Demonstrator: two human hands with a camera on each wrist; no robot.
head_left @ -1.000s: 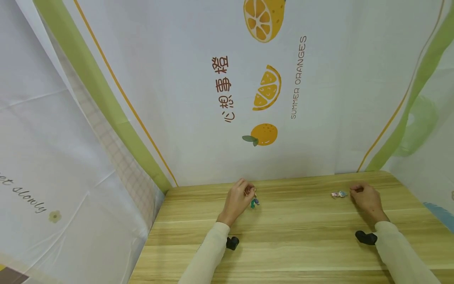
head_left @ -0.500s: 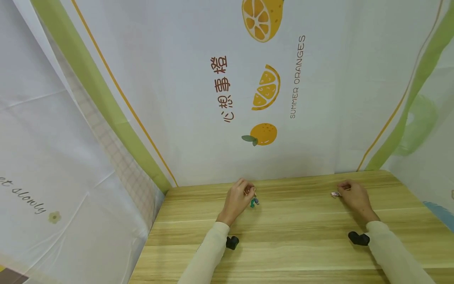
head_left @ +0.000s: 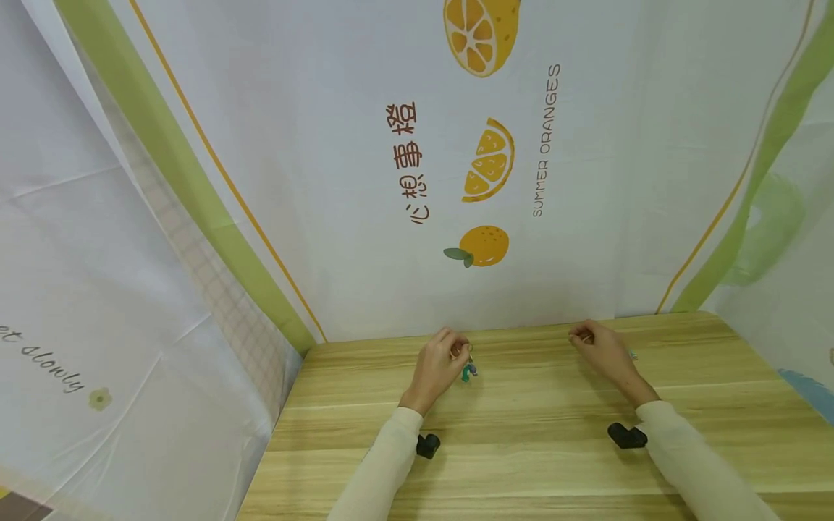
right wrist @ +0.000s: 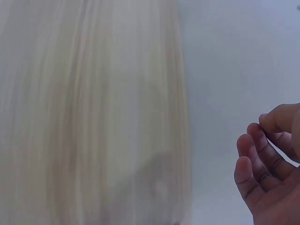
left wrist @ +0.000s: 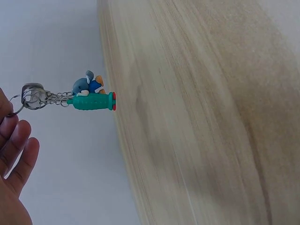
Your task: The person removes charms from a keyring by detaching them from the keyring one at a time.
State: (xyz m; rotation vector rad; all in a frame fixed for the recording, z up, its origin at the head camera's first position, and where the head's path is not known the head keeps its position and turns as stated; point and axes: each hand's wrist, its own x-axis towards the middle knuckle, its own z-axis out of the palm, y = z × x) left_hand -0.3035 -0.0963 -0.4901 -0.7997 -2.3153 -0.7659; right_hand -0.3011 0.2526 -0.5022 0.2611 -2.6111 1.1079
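Observation:
My left hand (head_left: pixel 441 365) pinches the metal ring of a keychain (left wrist: pixel 92 101) between thumb and fingertips near the table's back edge. From its small chains hang a green bottle-shaped charm with a red end and a little grey-and-blue animal figure with an orange part. In the head view, the green charm (head_left: pixel 465 374) dangles below the fingers over the wood. My right hand (head_left: pixel 606 352) is farther right, thumb against the fingertips, the other fingers loosely bent and nothing between them (right wrist: pixel 272 161). Behind its wrist, a small figurine (head_left: pixel 633 354) on the table is mostly hidden.
The wooden tabletop (head_left: pixel 521 449) ends at the back against a white cloth (head_left: pixel 352 217) printed with oranges. More cloth hangs on the left and right sides. A black wrist mount (head_left: pixel 427 446) sits on the left wrist and another black mount (head_left: pixel 628 435) on the right.
My right hand has moved left, passing over the figurine toward the keychain side; the figurine stays in place. My left hand has stayed almost still with the keychain.

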